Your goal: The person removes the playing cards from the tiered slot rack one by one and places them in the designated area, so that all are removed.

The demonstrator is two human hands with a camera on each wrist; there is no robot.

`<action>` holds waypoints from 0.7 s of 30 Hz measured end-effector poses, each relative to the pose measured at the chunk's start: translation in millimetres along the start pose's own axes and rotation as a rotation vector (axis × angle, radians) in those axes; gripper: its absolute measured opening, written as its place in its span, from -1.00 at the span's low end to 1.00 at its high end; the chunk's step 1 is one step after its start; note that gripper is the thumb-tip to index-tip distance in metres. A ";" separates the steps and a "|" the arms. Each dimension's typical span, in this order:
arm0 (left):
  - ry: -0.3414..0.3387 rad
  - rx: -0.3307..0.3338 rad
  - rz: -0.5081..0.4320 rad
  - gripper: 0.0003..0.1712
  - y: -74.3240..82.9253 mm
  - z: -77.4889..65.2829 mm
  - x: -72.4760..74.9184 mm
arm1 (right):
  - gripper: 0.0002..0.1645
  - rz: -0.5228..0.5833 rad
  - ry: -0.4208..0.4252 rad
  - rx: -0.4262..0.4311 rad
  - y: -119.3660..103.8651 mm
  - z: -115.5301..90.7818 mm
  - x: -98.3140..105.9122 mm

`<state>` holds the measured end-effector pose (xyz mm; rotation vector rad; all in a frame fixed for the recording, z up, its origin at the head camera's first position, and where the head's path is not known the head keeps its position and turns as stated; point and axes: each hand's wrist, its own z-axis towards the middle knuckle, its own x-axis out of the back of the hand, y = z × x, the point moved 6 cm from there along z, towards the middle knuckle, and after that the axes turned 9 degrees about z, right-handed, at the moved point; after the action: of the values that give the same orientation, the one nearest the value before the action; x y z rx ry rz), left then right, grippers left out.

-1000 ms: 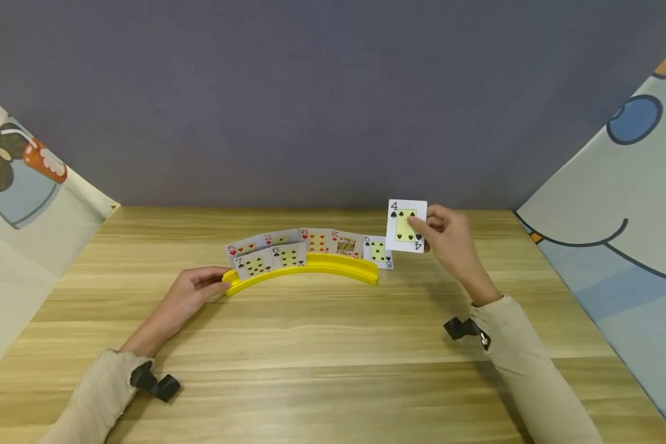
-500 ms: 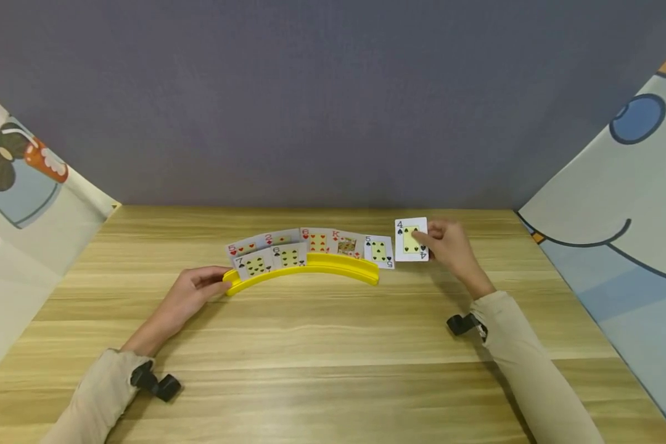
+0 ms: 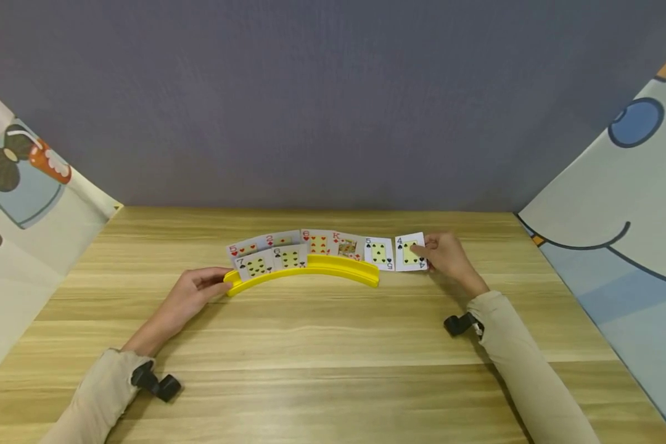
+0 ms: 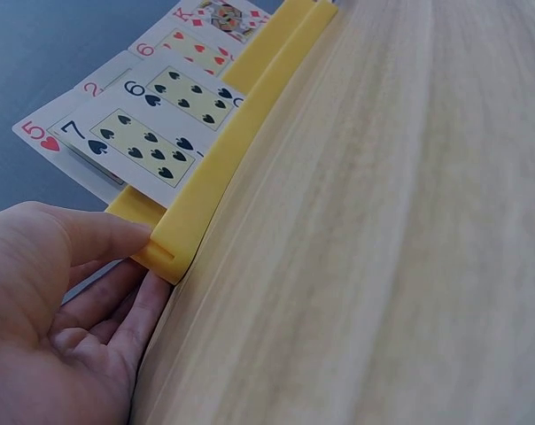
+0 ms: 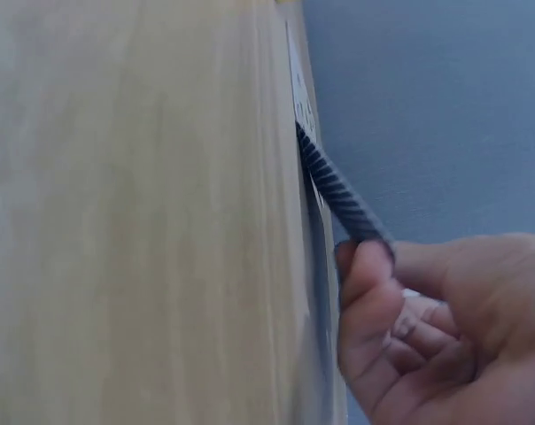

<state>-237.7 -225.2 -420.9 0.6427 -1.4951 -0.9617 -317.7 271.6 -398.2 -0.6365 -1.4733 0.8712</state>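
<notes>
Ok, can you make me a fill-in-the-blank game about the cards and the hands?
1. The left hand grips one end of the rack, whose colour is ____.
2. The card in the right hand is the ____ of spades.
3. The king has the suit of ____.
4. Beside the seven of spades in the front row stands the ____ of spades.

Missing words: yellow, four, diamonds, six.

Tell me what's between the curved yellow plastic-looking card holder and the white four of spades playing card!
In the head view, one white five of spades playing card lies between the yellow holder and the four of spades.
</notes>
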 end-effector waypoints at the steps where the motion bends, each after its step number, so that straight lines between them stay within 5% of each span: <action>1: -0.001 0.003 -0.001 -0.53 -0.3 0.1 0.1 | -0.51 -0.010 0.000 0.001 1.8 0.5 -0.4; 21: 0.025 -0.016 0.027 -0.56 2.3 -0.3 1.1 | -0.57 -0.047 -0.017 -0.053 9.8 -0.3 -1.4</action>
<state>-237.4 -225.0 -418.4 0.6196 -1.4693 -0.9410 -318.4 276.0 -407.0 -0.6325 -1.5250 0.8052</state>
